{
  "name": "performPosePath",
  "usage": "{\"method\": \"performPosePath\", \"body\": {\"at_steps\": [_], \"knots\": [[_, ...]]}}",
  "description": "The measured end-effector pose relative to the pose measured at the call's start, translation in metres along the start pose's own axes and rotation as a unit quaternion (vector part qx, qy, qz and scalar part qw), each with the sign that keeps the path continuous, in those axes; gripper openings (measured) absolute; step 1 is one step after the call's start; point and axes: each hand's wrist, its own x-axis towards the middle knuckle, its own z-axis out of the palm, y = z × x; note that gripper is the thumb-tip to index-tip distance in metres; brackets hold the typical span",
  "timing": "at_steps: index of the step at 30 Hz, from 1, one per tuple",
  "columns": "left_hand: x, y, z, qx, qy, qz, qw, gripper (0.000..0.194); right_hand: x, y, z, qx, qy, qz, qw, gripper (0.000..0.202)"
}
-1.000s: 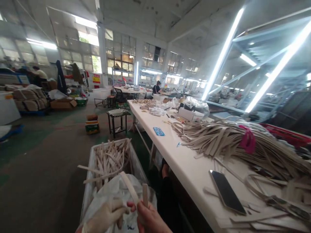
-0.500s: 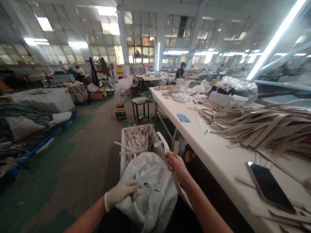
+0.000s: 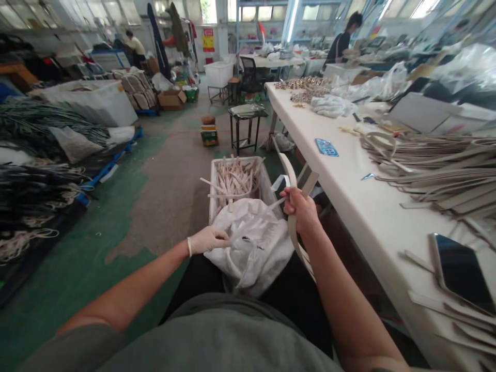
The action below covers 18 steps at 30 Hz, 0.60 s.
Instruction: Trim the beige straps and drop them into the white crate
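Observation:
My right hand, bare, is closed around a beige strap. The strap curves up above the fist and hangs down past the wrist; a flat, square-cut end also sticks up beside the thumb side. My left hand wears a pale glove, its fingers pinched together over a white sack in my lap. A thin translucent strip runs between the two hands, its left end at the gloved fingertips. Behind the sack stands a white bin full of short beige strips.
To my right, a long white table carries a phone, a heap of beige straps and a blue card. A small black-legged stool stands ahead. Dark cords lie on a pallet at left. A person works farther back.
The view has tilted down, showing my lap. The translucent strip now stretches between the hands. My right hand still holds the strap, and my left fingers are drawn together.

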Motion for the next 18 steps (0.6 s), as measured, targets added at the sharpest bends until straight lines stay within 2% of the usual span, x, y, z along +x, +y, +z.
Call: {"method": "performPosePath", "body": {"at_steps": [2,5,9,12,15,18], "knots": [[0.004,0.003,0.005,0.004,0.006,-0.006,1.000,0.026,0.004,-0.001,0.002,-0.023,-0.031,-0.001,0.999,0.032],[0.011,0.003,0.012,-0.072,0.027,-0.019,0.997,0.030,0.005,0.009,0.005,-0.034,-0.058,0.058,0.996,0.032],[0.018,-0.006,0.028,-0.234,0.073,-0.055,0.968,0.046,-0.012,0.043,0.008,0.004,-0.073,0.147,0.986,0.031],[0.021,-0.016,0.041,-0.288,0.080,-0.091,0.950,0.054,-0.039,0.073,0.009,0.044,-0.115,0.212,0.969,0.033],[0.021,-0.024,0.051,-0.244,0.092,-0.077,0.962,0.056,-0.065,0.089,0.014,0.044,-0.162,0.265,0.950,0.033],[0.020,-0.030,0.058,-0.127,0.115,-0.025,0.985,0.050,-0.080,0.089,0.023,0.013,-0.204,0.272,0.940,0.035]]}}
